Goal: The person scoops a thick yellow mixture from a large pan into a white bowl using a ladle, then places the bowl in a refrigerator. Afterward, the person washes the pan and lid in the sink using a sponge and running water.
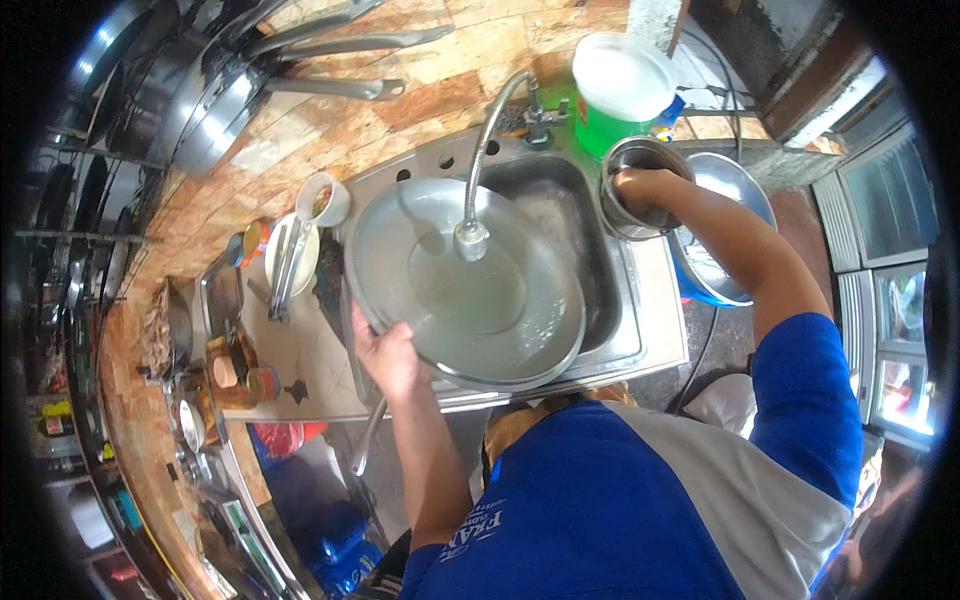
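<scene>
My left hand (391, 361) grips the near left rim of a large, wide metal pan (525, 337), which is tilted over the stainless steel sink (559, 184). Some cloudy liquid appears to lie in the pan's middle. A flexible metal faucet (471, 238) hangs its spray head above the pan; whether water runs from it I cannot tell. My right hand (641, 191) reaches into a deep metal pot (637, 225) at the sink's right edge. Its fingers are hidden inside the pot, so what they hold does not show.
Behind the pot stands a green bucket with a white lid (622, 79). A blue container with a metal basin (731, 187) is on the right. Left of the sink are a white cup (324, 199), a bowl with metal tongs (289, 277) and a small can (262, 384). Pans (214, 112) hang upper left.
</scene>
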Demonstrator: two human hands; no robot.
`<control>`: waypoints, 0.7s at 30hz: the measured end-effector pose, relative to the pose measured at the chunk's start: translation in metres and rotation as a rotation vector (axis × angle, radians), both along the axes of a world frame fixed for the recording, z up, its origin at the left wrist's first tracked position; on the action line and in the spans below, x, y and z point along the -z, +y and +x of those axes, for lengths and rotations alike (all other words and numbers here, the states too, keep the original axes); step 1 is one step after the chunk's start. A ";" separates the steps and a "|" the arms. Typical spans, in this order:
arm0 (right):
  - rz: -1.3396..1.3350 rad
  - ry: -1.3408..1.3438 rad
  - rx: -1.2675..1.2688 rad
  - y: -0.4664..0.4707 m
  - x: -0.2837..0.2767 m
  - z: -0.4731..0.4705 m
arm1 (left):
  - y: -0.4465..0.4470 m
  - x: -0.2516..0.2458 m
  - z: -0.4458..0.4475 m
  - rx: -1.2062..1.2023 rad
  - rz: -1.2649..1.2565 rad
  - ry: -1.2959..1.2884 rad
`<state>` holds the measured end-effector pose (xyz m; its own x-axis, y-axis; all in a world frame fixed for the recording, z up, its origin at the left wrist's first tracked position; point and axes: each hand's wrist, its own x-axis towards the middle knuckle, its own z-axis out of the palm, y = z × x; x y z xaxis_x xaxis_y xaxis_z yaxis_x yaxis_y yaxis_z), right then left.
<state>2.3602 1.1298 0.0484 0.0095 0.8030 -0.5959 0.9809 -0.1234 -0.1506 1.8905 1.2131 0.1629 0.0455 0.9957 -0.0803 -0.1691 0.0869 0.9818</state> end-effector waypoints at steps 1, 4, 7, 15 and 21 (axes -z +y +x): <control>-0.056 0.019 -0.012 0.003 0.008 0.006 | -0.001 0.001 0.007 0.008 -0.013 0.022; -0.106 -0.017 0.142 0.009 0.046 0.024 | 0.004 0.012 0.011 0.081 -0.055 0.035; -0.085 0.058 0.139 0.004 0.044 0.028 | 0.009 0.033 0.006 0.102 -0.092 0.042; 0.152 0.062 0.204 -0.007 -0.073 -0.010 | 0.024 0.067 -0.013 0.157 -0.195 -0.138; 0.029 -0.052 0.541 -0.008 -0.036 -0.022 | 0.024 0.076 -0.016 0.135 -0.277 -0.125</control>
<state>2.3384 1.1223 0.0840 0.4550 0.6913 -0.5613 0.7848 -0.6091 -0.1141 1.8742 1.2376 0.0867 0.2017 0.9212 -0.3327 -0.2552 0.3774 0.8902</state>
